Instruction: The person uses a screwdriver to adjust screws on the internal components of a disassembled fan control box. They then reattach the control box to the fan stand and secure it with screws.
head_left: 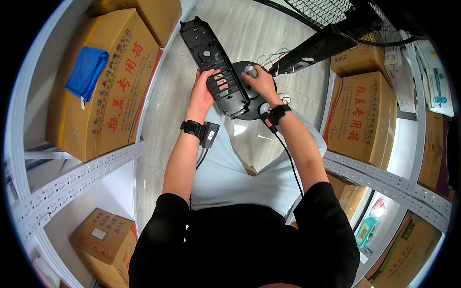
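Observation:
My left hand [201, 96] is closed on the edge of a long black plastic housing [205, 41], which is tilted in front of me. Its slotted, ribbed inner side faces up, and some fingers show through the slots. To the right of it, my right hand [265, 85] pinches a small grey-white cylindrical part [250, 71]. Both hands are over the round black base [257, 111] of a fan, partly hidden by the housing. The fan's black column [314, 48] leans toward the upper right, with thin loose wires [277, 56] at its lower end.
A black wire fan grille [321, 12] fills the top right. Metal shelving with cardboard boxes [103, 86] stands on the left, a folded blue cloth [87, 72] on one. More boxes [357, 115] line the right-hand shelf. Black cables [290, 161] run from bands on both wrists.

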### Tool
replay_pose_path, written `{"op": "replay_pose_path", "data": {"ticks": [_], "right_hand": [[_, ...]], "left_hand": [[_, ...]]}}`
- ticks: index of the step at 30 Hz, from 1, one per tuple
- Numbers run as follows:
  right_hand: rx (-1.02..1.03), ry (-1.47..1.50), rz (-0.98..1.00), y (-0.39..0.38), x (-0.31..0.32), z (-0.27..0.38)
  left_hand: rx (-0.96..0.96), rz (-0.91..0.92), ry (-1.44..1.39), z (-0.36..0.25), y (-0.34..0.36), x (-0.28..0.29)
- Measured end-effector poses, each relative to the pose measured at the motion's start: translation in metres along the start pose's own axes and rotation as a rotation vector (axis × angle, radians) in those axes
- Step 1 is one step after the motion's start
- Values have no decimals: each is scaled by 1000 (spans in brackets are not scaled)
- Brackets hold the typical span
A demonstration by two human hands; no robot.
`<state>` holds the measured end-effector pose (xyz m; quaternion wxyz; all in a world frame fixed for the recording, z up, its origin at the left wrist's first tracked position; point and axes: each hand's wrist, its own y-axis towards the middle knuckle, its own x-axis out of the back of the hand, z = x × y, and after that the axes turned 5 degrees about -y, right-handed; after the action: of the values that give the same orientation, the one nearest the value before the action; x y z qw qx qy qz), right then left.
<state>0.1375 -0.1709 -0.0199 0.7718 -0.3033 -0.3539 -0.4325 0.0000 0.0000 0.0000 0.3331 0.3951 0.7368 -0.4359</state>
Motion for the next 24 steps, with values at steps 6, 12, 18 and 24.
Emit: {"op": "replay_pose_path", "data": {"ticks": [6, 12, 18, 24], "right_hand": [[56, 464, 79, -55, 54, -6], [153, 734, 185, -103, 91, -4], [226, 975, 202, -124, 115, 10], [583, 267, 12, -131, 107, 57]], "left_hand": [[-67, 37, -81, 10, 8, -9], [-55, 74, -57, -1, 5, -3], [-1, 122, 16, 3, -6, -20], [-19, 178, 102, 29, -21, -33]]}}
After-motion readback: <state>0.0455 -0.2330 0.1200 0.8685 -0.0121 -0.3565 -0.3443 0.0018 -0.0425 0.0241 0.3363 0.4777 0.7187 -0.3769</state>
